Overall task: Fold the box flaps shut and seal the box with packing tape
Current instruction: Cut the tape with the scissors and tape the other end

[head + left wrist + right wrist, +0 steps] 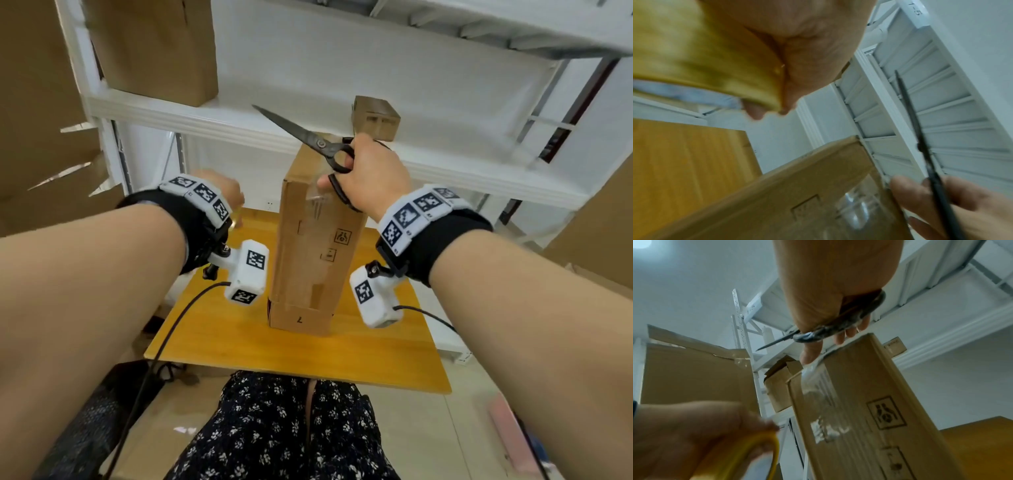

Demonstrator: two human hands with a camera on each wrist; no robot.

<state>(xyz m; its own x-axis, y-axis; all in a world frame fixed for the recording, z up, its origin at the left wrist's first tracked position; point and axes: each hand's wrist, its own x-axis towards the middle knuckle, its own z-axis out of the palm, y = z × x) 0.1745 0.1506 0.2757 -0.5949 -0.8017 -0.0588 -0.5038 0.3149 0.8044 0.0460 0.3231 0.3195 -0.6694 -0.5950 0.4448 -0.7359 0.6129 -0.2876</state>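
A tall narrow cardboard box [308, 253] stands upright on the wooden table [239, 346]. A strip of clear packing tape [317, 202] runs over its top edge and down the front face. My right hand [356, 174] grips black scissors [308, 137] by the handles, blades pointing up and left, while its thumb touches the tape at the box top. My left hand [226, 195] is left of the box and holds a yellow tape roll [694, 56], hidden in the head view. In the right wrist view the roll [760, 451] is blurred.
White metal shelving [205, 120] stands right behind the table, with a small cardboard box [375, 118] on it and a larger one [154, 48] at upper left. Big cardboard cartons [34, 137] stand to the left. My legs are at the table's near edge.
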